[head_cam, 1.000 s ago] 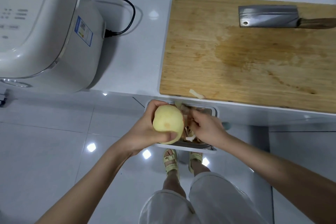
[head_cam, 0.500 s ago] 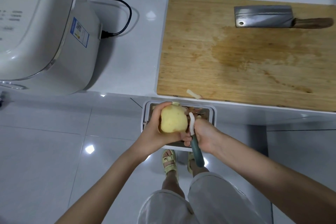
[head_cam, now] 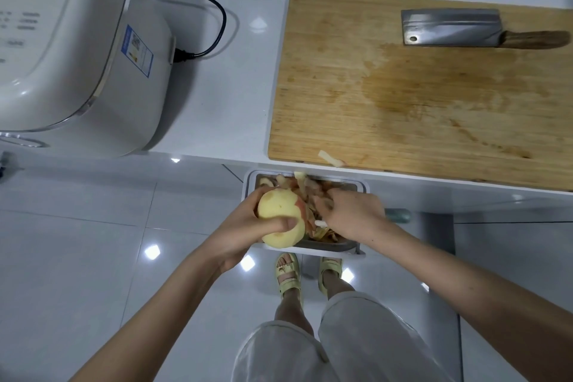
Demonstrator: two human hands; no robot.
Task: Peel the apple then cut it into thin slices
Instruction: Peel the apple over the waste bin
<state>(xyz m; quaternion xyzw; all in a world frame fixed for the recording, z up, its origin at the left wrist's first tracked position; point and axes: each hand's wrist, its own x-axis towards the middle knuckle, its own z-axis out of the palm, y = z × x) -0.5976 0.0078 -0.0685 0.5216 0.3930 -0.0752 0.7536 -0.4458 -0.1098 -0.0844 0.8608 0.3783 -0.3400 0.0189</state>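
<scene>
My left hand grips a mostly peeled, pale yellow apple over a small bin; a strip of red skin remains on the apple's right side. My right hand holds a peeler just right of the apple: its teal handle end sticks out to the right and a white tip shows near the apple. A cleaver with a wooden handle lies flat at the far side of the wooden cutting board.
A white-rimmed bin holding peels stands on the floor below the counter edge. One peel scrap lies on the board's near edge. A white rice cooker with a black cord occupies the counter's left.
My right hand has turned, so the peeler handle now points right instead of toward me. The left hand has rotated the apple, bringing a red skin strip into view.
</scene>
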